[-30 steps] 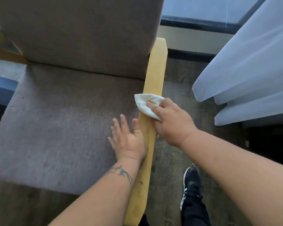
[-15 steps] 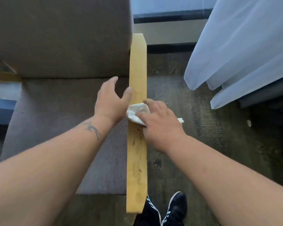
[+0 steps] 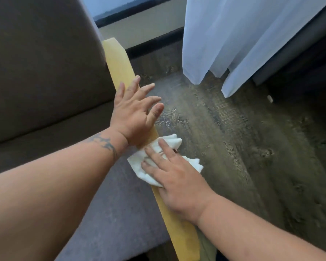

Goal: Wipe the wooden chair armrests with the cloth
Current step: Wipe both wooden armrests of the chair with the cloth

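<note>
- Right hand (image 3: 179, 187): fingers spread flat, pressing the white cloth (image 3: 164, 161) onto the middle of the wooden armrest (image 3: 120, 68).
- Left hand (image 3: 135, 113): fingers splayed, empty, braced on the armrest toward its far end.
- Advice: keep the palm flat and stroke full length, covering both edges.

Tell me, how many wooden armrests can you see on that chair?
1. The wooden armrest runs along the seat's right edge, under both hands and the cloth. The chair's other side lies out of view.
</note>
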Available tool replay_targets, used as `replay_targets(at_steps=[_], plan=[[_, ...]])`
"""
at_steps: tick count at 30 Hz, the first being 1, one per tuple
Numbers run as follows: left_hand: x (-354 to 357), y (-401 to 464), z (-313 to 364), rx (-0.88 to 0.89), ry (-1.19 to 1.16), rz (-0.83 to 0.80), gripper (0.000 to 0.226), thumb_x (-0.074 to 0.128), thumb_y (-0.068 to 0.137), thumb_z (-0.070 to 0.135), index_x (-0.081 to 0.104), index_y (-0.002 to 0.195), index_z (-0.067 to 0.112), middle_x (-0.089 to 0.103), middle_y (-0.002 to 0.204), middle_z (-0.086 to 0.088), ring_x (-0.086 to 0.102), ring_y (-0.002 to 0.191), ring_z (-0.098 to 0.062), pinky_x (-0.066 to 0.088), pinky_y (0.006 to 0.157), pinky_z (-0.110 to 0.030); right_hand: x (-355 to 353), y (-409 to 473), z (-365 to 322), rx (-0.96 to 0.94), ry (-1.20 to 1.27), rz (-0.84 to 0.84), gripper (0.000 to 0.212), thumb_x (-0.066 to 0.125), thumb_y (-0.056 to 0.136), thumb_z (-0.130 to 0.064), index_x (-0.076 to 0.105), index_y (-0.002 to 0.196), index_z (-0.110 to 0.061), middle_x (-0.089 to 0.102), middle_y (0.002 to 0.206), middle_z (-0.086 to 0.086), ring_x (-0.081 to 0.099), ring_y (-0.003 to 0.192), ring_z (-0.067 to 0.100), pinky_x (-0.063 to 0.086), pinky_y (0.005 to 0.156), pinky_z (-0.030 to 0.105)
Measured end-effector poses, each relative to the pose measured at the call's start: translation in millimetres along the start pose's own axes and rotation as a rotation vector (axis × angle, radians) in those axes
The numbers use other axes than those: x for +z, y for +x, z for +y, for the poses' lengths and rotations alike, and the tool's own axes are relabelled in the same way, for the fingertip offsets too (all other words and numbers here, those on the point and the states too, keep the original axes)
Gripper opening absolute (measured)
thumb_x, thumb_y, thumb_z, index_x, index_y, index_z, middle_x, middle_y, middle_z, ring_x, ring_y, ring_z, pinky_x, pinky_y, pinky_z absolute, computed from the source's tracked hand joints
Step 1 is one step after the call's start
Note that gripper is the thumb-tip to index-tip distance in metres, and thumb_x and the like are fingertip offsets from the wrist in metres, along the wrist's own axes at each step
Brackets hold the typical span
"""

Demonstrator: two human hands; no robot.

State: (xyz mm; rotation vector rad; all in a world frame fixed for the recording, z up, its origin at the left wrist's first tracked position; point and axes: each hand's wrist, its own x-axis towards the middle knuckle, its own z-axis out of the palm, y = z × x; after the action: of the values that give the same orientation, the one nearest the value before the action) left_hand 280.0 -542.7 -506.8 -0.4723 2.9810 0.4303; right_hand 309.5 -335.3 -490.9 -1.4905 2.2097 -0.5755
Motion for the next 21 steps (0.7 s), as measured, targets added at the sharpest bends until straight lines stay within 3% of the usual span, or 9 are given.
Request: replay_targets(at_steps=[3,10,13,15,16,18,21], plan=[[-1,0,-2,0.02,-0.025,-0.003,0.06,0.02,0.097,0.06,0.066,0.128,0.036,0.048,0.155,0.007,0.014,0.157,-0.024,0.0,0.126,-0.055,18,-37,-18,0.014,-0.08,0.007,0.056,0.048,0.079,-0.017,0.06,0.133,-0.017,0.053,0.15,0.006,0.037,0.144,0.042,0.046,0.103,0.059],[-5,3,-4,0.023,-0.001,-0.043,0.06,0.017,0.099,0.059,0.06,0.134,0.036,0.039,0.161,0.006,0.004,0.158,-0.024,-0.006,0.125,-0.056,23,-101,-54,0.134,-0.135,-0.188,0.053,0.046,0.083,-0.022,0.062,0.133,-0.022,0.051,0.152,0.002,0.038,0.145,0.035,0.049,0.101,0.057],[-8,-2,2,0.07,0.037,-0.126,0.064,0.019,0.099,0.062,0.055,0.141,0.03,0.034,0.164,0.0,0.001,0.158,-0.027,-0.008,0.125,-0.057,8,-94,-65,0.219,-0.06,-0.131,0.054,0.053,0.084,-0.06,0.068,0.123,-0.026,0.053,0.149,0.0,0.041,0.145,0.029,0.044,0.109,0.051],[-3,-24,12,0.189,0.065,-0.179,0.063,0.023,0.099,0.062,0.057,0.139,0.028,0.04,0.161,0.0,0.01,0.157,-0.027,-0.006,0.125,-0.058,-3,-72,-74,0.452,0.091,0.003,0.063,0.053,0.075,-0.076,0.07,0.109,-0.026,0.056,0.14,-0.001,0.045,0.137,0.025,0.04,0.11,0.047],[3,-38,20,0.244,0.07,-0.19,0.062,0.024,0.098,0.062,0.06,0.136,0.029,0.046,0.157,0.002,0.017,0.156,-0.026,-0.004,0.125,-0.057,-3,-59,-76,0.593,0.157,0.084,0.065,0.055,0.074,-0.076,0.066,0.11,-0.024,0.052,0.141,0.001,0.042,0.135,0.026,0.037,0.111,0.046],[14,-64,33,0.269,0.053,-0.145,0.058,0.026,0.098,0.061,0.067,0.127,0.032,0.055,0.148,0.007,0.027,0.152,-0.022,0.0,0.126,-0.056,9,-39,-77,0.809,0.184,0.085,0.075,0.062,0.078,-0.068,0.043,0.134,-0.023,0.032,0.154,0.007,0.032,0.141,0.032,0.032,0.113,0.047],[23,-72,36,0.225,0.044,-0.047,0.054,0.028,0.098,0.059,0.069,0.123,0.033,0.06,0.142,0.012,0.03,0.15,-0.018,0.004,0.126,-0.053,30,-33,-73,0.865,0.044,-0.045,0.097,0.059,0.085,-0.061,0.001,0.155,-0.027,0.03,0.15,0.01,0.045,0.129,0.036,0.042,0.1,0.049]])
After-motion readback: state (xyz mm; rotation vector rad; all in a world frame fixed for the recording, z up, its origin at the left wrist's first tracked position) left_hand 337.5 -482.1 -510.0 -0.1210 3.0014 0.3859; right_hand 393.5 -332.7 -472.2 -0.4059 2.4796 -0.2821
